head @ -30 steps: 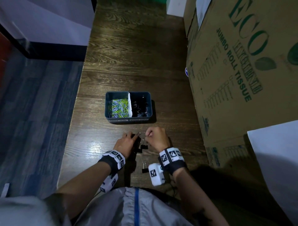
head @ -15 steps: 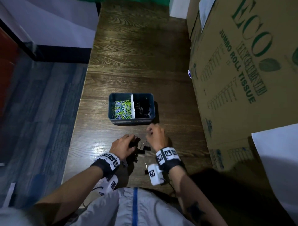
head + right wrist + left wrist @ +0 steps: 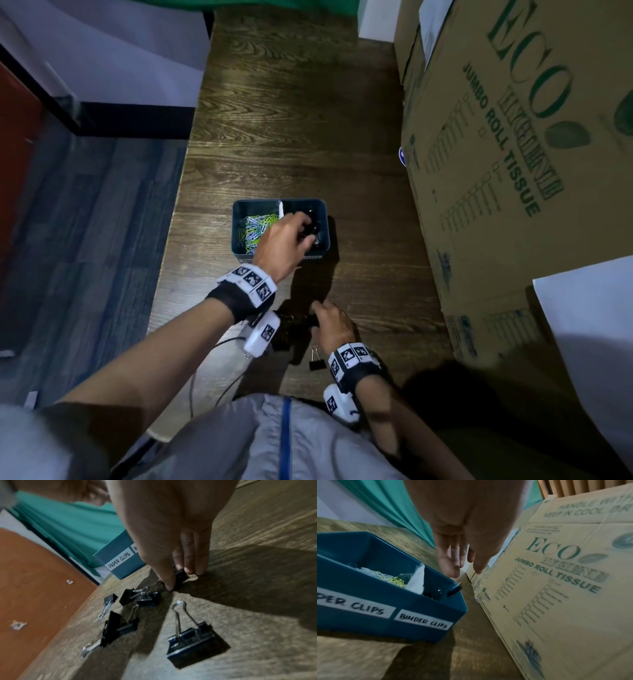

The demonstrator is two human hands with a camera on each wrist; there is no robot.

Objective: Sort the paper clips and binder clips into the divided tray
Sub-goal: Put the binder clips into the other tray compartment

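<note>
Our left hand (image 3: 286, 245) hovers over the divided tray (image 3: 239, 236), fingers (image 3: 448, 563) loosely spread above its binder-clip compartment, holding nothing. Our right hand (image 3: 330, 322) pinches a binder clip (image 3: 181, 576) on the worktop (image 3: 370, 274); only the right wrist view shows loose binder clips (image 3: 137, 599) just beside it.

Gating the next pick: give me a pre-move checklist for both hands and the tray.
1. Left hand over the BINDER CLIPS side of the blue plastic divided tray: ok.
2. Left hand fingers straight, holding nothing: ok.
3. Right hand pinches a small black metal binder clip on the dark wooden table: ok.
4. Coloured wire paper clips only in the left compartment: cannot tell.
5. Table cleared: not ok, loose black binder clips remain.
</note>
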